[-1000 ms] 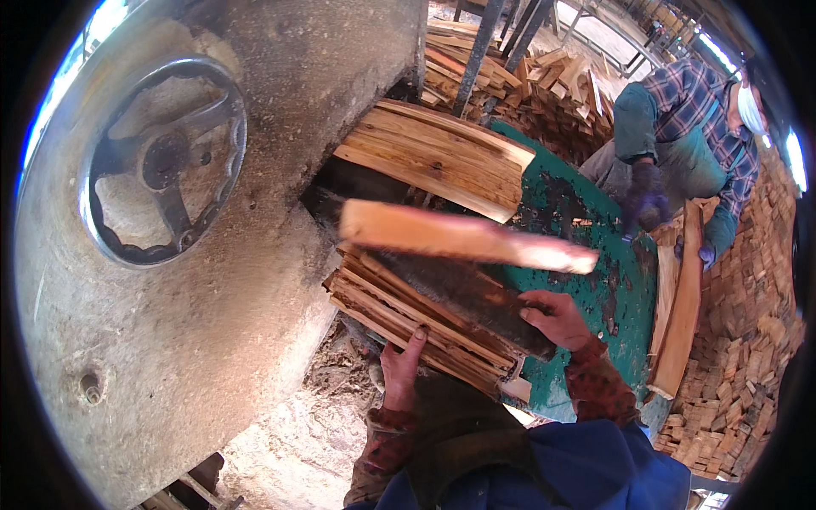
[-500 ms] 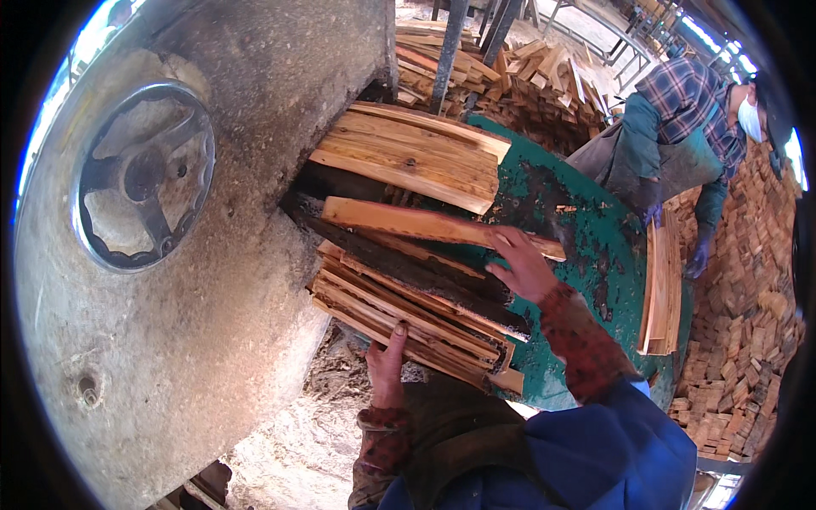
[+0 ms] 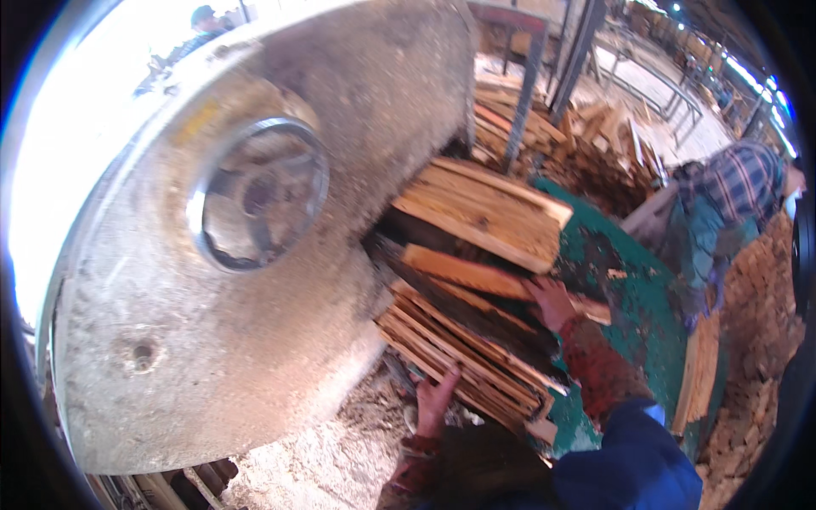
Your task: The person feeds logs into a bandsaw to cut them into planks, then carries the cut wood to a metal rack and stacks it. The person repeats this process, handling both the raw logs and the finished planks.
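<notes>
My left hand [image 3: 435,399] grips the near side of a stack of thin wooden slats [image 3: 463,361]. Its thumb lies over the edge, and the other fingers are partly hidden. My right hand [image 3: 552,303] is on a single reddish-brown board [image 3: 467,274], fingers over it and thumb toward me. A dark, rough strip [image 3: 493,310] lies between this board and the stack. On the far side, a wider bundle of pale planks [image 3: 484,212] rests by the machine. The wood lies on a worn green table [image 3: 637,314].
A big dusty machine housing [image 3: 255,357] with a handwheel [image 3: 259,195] stands at left. At right, a co-worker in a plaid shirt [image 3: 744,183] bends over the table by another board [image 3: 699,370]. Piled wood blocks [image 3: 756,340] lie beyond; scrap [image 3: 603,153] is heaped at the back.
My view has swung left, so the scene sits farther right and lower. Both my hands keep their places on the wood. The co-worker has shifted a little.
</notes>
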Tool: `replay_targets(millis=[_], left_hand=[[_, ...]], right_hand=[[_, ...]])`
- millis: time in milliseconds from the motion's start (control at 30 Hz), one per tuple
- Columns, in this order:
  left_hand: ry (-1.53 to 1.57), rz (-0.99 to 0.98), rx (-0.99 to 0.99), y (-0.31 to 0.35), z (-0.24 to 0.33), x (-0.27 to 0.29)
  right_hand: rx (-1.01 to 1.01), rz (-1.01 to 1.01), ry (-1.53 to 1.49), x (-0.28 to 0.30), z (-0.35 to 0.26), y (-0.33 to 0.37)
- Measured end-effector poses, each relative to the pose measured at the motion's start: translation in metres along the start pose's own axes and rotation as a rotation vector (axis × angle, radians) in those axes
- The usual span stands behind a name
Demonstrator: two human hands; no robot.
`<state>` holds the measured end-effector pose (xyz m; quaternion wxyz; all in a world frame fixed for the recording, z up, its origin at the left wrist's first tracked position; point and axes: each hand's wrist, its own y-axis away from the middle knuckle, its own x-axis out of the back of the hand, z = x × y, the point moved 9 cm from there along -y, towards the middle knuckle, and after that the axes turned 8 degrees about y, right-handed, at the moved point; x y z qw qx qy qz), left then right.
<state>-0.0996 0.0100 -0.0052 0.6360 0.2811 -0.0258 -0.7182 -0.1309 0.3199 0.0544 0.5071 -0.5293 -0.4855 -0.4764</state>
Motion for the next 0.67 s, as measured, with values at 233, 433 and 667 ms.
replay_targets(millis=[233,433,667], left_hand=[[-0.002,0.019,0.128,0.008,0.002,-0.004],[0.001,-0.029,0.027,-0.001,-0.011,0.005],[-0.144,-0.031,0.114,0.003,-0.002,0.004]], right_hand=[[-0.09,-0.178,-0.266,-0.025,0.009,-0.009],[0.004,-0.133,-0.446,0.012,-0.048,-0.01],[0.169,-0.204,-0.607,-0.012,-0.075,-0.009]])
